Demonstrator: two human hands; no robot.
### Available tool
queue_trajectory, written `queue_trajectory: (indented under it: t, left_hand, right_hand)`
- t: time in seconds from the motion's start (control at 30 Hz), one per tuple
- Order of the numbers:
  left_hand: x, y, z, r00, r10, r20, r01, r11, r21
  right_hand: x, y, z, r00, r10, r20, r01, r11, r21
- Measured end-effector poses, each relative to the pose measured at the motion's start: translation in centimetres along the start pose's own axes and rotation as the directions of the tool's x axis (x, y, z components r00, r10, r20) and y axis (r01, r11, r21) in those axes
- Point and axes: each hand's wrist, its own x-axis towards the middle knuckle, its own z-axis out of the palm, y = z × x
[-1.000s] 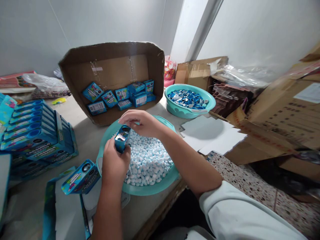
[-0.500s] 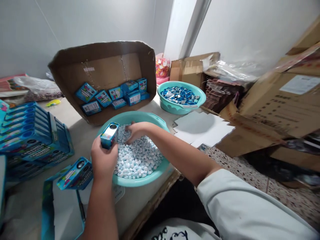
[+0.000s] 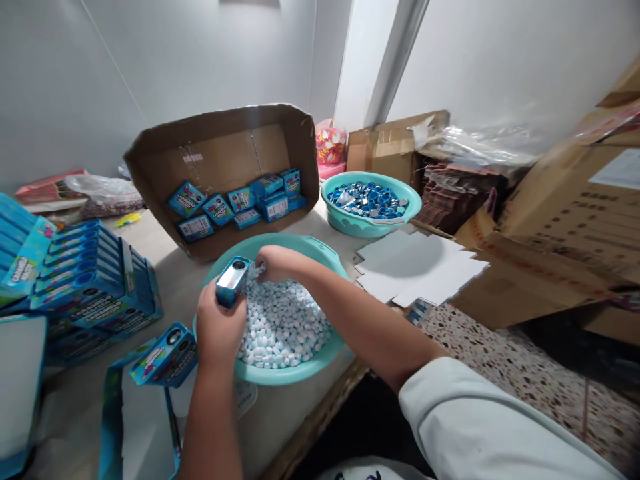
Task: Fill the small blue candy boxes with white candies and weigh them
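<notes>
My left hand (image 3: 220, 327) is closed around a small blue box (image 3: 233, 280) with a round dark opening in its pale top, over the left side of a turquoise basin (image 3: 313, 363). Small white and pale-blue candies (image 3: 285, 327) fill the basin. Just right of the box, my right hand (image 3: 274, 263) is closed on a few candies (image 3: 254, 272) that show at its fingertips. Behind my left wrist, another blue box (image 3: 167, 357) lies tilted across the edge of an open blue display carton (image 3: 113, 417).
A cardboard box (image 3: 225, 143) on its side holds several blue boxes. A second turquoise basin (image 3: 350, 223) contains blue and silver discs. White card sheets (image 3: 425, 263) lie at the right, and a filled display carton (image 3: 95, 287) stands left. Large cartons (image 3: 560, 220) are stacked beyond the table.
My right hand has risen out of the candies with some in its fingers and is now beside the blue box. The left hand still holds the box; the whole view has shifted slightly.
</notes>
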Motion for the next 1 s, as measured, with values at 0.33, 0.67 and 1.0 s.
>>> queue_trajectory:
  t: [0.33,0.67,1.0]
  left_hand:
    - [-0.1,0.6,-0.1,1.000,0.020,0.001,-0.020,0.998,0.054]
    - [0.0,1.5,-0.3,0.997,0.052,0.055,-0.051,0.998,-0.024]
    - [0.6,0.2,-0.3,0.992,-0.048,0.120,0.058,0.995,-0.081]
  right_hand:
    - [0.2,-0.6,-0.4,0.884,0.006,-0.468,0.191,0.908,0.373]
    - [-0.3,-3.6,2.0,0.859,0.041,-0.510,0.422,0.507,0.752]
    - [-0.2,-4.2,3.2,0.843,0.070,-0.533,0.453,0.442,0.774]
